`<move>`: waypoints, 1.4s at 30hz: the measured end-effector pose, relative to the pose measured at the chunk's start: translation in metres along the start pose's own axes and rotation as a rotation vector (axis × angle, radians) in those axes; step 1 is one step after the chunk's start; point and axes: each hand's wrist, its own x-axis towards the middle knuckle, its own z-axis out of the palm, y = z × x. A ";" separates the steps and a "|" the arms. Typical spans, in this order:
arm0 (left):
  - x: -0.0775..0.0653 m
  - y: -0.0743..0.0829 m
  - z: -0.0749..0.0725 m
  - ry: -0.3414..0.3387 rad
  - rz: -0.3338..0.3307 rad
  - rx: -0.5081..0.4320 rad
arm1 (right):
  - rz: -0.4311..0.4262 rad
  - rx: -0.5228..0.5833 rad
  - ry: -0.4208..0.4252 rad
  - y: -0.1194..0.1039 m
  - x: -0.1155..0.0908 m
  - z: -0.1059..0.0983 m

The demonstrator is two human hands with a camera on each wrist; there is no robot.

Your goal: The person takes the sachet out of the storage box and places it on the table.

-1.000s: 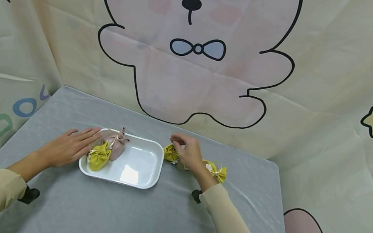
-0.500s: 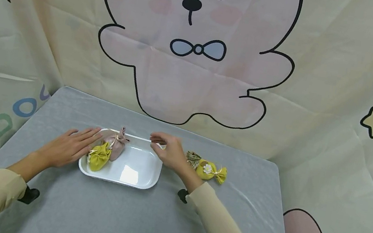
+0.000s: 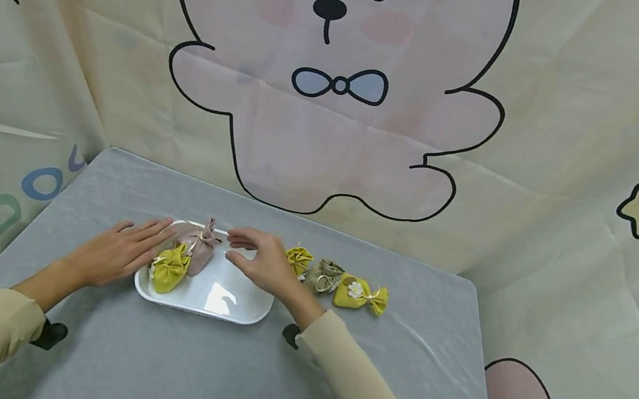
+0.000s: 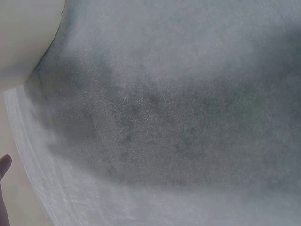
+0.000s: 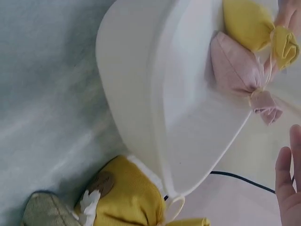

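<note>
My left hand [image 3: 117,253] lies with straight fingers along the left rim of a white tray [image 3: 235,313]. Beside those fingers, inside the tray, are a yellow drawstring pouch [image 3: 170,269] and a pink drawstring pouch [image 3: 203,254]. Over the tray's right half hovers my right hand [image 3: 263,262], thumb and fingers apart, nothing between them. The right wrist view has its fingers [image 5: 285,176] at the right edge, off the tied neck of the pink pouch [image 5: 235,66]. Only a fingertip [image 4: 4,165] of a hand shows in the left wrist view.
Right of the tray stands a row of pouches: one yellow [image 3: 298,261], one grey-green [image 3: 324,276], one yellow with a white flower [image 3: 356,293]. The nearest yellow pouch [image 5: 124,195] sits close against the tray's end. A grey cloth [image 3: 186,376] covers the table; a printed curtain [image 3: 563,128] hangs behind.
My right hand has moved left from above the row of pouches to over the tray, uncovering the pouches. The left hand and the pouches stay where they were.
</note>
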 end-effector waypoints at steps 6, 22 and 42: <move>-0.001 0.001 -0.002 -0.022 -0.013 -0.010 | 0.034 0.029 -0.066 -0.003 0.004 0.011; 0.001 0.001 -0.003 -0.012 0.003 -0.007 | 0.014 -0.051 -0.133 -0.008 0.017 0.037; -0.002 0.000 -0.002 0.014 0.005 -0.023 | 0.020 -0.135 -0.187 -0.012 0.032 0.066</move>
